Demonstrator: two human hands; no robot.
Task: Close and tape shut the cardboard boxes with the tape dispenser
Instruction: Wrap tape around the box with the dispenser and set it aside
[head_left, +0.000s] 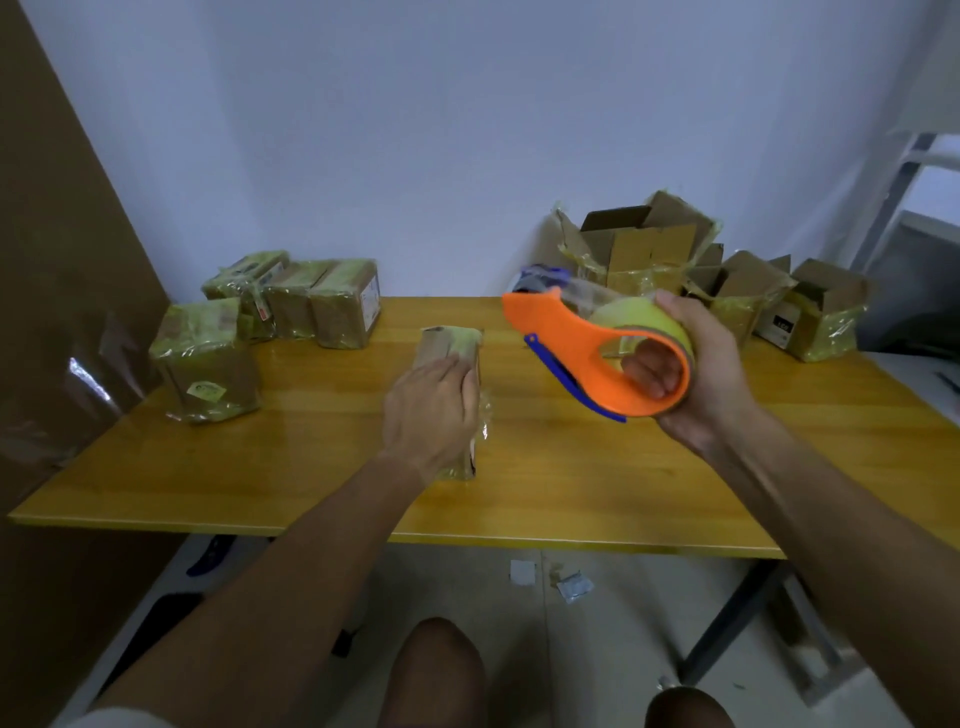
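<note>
A small cardboard box (451, 343) wrapped in clear tape lies in the middle of the yellow wooden table (545, 467). My left hand (434, 410) lies flat on top of it, fingers straight, pressing down. My right hand (696, 374) holds the orange tape dispenser (582, 353) raised above the table to the right of the box, fingers curled through its handle opening. The dispenser carries a yellowish tape roll (636, 322) and has a blue blade part.
Several taped boxes (291, 306) stand at the back left. Several open cardboard boxes (670, 249) with raised flaps stand at the back right against the wall. A large cardboard sheet (62, 312) leans at the left. Paper scraps (571, 587) lie on the floor.
</note>
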